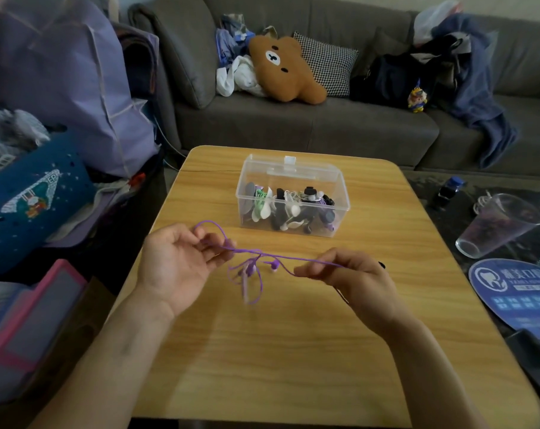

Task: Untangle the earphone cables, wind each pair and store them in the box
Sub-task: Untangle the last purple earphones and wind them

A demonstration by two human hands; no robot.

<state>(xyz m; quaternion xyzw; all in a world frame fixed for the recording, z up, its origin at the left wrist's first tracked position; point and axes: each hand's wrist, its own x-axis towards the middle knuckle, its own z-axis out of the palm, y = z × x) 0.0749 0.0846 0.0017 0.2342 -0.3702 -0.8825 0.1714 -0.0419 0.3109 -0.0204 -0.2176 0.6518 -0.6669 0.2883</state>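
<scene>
A purple earphone cable (256,253) is stretched between my two hands above the wooden table (293,351). My left hand (176,261) pinches one end of it, with a loop rising behind the fingers. My right hand (346,274) pinches the other end. A tangle with the earbuds and a small remote hangs from the middle of the cable. Behind it stands a clear plastic box (293,196), lid up, holding several wound earphones in black, white, green and purple.
A grey sofa (293,125) with a brown bear cushion (285,71) and clothes runs behind the table. A tipped plastic cup (500,224) and a blue round fan (516,292) lie on the dark surface at right. Bags and a blue cushion (36,193) crowd the left.
</scene>
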